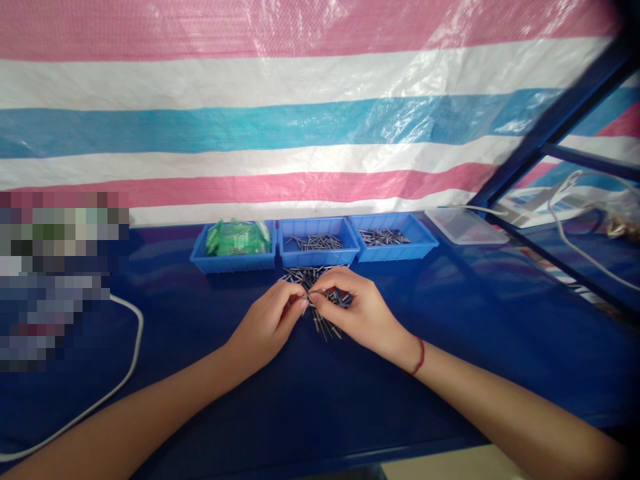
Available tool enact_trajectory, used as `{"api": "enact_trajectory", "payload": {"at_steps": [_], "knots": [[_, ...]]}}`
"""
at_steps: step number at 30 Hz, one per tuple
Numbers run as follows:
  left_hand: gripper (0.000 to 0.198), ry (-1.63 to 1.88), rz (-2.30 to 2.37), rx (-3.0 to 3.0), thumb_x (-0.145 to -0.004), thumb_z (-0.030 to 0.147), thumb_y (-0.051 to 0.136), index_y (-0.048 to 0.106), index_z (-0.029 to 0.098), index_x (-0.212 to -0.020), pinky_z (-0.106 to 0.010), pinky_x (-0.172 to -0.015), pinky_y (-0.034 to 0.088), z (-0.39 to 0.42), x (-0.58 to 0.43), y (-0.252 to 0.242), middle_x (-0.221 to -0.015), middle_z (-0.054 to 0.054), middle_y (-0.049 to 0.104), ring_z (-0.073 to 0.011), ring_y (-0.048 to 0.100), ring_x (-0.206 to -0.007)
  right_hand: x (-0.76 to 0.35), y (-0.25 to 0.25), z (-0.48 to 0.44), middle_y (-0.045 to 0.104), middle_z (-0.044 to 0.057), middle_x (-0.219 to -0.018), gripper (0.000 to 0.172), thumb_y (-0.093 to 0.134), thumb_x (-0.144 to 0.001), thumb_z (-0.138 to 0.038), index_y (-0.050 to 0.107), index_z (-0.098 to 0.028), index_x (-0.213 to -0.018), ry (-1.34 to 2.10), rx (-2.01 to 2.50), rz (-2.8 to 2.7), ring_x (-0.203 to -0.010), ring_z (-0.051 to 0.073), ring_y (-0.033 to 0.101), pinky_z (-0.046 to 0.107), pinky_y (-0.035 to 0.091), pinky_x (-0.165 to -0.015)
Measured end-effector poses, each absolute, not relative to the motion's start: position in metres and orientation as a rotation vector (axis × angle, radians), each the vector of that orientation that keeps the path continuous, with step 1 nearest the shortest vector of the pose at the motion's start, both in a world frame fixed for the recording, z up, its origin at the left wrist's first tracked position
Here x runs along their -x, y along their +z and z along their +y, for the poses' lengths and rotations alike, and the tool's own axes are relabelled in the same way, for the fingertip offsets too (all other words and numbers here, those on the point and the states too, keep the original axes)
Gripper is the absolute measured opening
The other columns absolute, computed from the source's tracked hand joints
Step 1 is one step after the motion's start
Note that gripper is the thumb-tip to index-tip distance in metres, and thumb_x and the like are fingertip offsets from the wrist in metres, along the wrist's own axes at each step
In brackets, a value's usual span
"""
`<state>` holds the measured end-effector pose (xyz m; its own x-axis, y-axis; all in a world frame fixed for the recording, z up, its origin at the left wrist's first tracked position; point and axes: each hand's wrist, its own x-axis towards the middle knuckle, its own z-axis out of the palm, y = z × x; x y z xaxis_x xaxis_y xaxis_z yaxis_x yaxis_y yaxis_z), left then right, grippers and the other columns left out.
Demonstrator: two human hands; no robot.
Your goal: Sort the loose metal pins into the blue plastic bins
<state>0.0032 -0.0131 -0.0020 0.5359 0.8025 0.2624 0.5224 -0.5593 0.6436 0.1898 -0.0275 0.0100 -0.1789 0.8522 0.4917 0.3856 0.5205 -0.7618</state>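
My left hand and my right hand meet over a loose pile of small dark metal pins on the blue table. Both hands are closed in a pinch, fingertips touching around a small metal pin held between them. More pins lie under and just below my right hand. A red string circles my right wrist.
Three blue trays stand behind the pile: the left tray holds green packets, the middle tray and right tray hold pins. A clear lid lies at the right, a white cable at the left. A blue frame bar slants at the right.
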Motion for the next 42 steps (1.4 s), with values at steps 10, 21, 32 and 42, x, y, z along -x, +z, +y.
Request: {"api": "enact_trajectory", "payload": {"at_steps": [10, 21, 32, 42], "knots": [[0.012, 0.824, 1.141, -2.12, -0.092, 0.029, 0.049, 0.055, 0.019, -0.095, -0.024, -0.066, 0.04, -0.012, -0.003, 0.0, -0.084, 0.001, 0.058, -0.0121, 0.052, -0.071, -0.191, 0.008, -0.026, 0.067, 0.001, -0.078, 0.009, 0.061, -0.079, -0.012, 0.064, -0.02, -0.076, 0.597, 1.039, -1.775, -0.077, 0.014, 0.06, 0.03, 0.046, -0.076], [0.019, 0.866, 1.116, -2.137, -0.091, 0.03, 0.051, 0.053, 0.019, -0.106, -0.023, -0.064, 0.043, -0.013, -0.003, 0.0, -0.083, 0.001, 0.059, -0.011, 0.053, -0.067, -0.203, 0.018, -0.02, 0.07, 0.002, -0.086, 0.009, 0.058, -0.086, -0.02, 0.067, -0.021, -0.083, 0.26, 1.034, -1.949, -0.085, 0.017, 0.061, 0.033, 0.044, -0.082], [0.032, 0.659, 1.029, -2.698, -0.086, 0.042, 0.057, 0.062, 0.024, -0.113, -0.046, -0.096, 0.036, -0.016, -0.002, 0.0, -0.119, -0.008, 0.056, -0.0283, 0.046, -0.115, -0.288, 0.022, 0.022, 0.068, 0.014, -0.097, 0.028, 0.054, -0.084, -0.034, 0.071, -0.015, -0.094, -0.42, 1.892, -1.638, -0.095, 0.033, 0.055, 0.041, 0.039, -0.073], [0.041, 0.553, 1.347, -2.822, -0.093, 0.039, 0.045, 0.055, 0.012, -0.122, -0.044, -0.094, 0.043, -0.006, 0.005, 0.004, -0.12, -0.015, 0.058, -0.0289, 0.054, -0.108, -0.259, 0.043, -0.012, 0.062, 0.0, -0.074, 0.022, 0.066, -0.078, -0.039, 0.066, -0.019, -0.087, 0.498, 1.258, -2.49, -0.061, 0.013, 0.055, 0.025, 0.039, -0.057]]}}
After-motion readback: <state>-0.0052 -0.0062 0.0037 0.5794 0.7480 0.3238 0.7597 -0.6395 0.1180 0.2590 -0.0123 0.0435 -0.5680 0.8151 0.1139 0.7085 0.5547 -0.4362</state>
